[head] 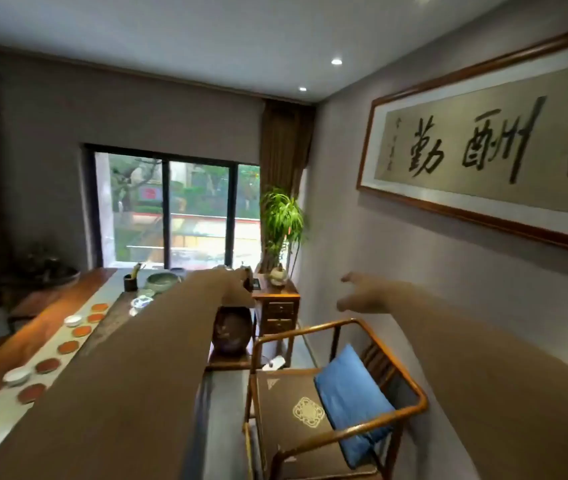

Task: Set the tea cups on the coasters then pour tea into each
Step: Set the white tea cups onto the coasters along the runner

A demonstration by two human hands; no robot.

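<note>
Several round red-brown coasters (67, 347) lie in a row on a pale runner (5, 407) along the wooden tea table at the left. One white tea cup (16, 375) stands beside the near coasters and another white cup (73, 320) beside the far ones, both off the coasters. A lidded white-and-blue gaiwan (140, 302) stands further along. My left hand (237, 289) reaches far forward over the table's right end, touching a small dark object (248, 277) that is too blurred to name. My right hand (355, 294) hovers above the chair, fingers apart and empty.
A green bowl (161, 281) and a dark utensil holder (130, 282) stand at the table's far end. A dark jar (232, 332) sits under my left arm. To the right are a wooden armchair (344, 327) with a blue cushion (348, 400), a small drawer cabinet (277, 308) and a plant (280, 220).
</note>
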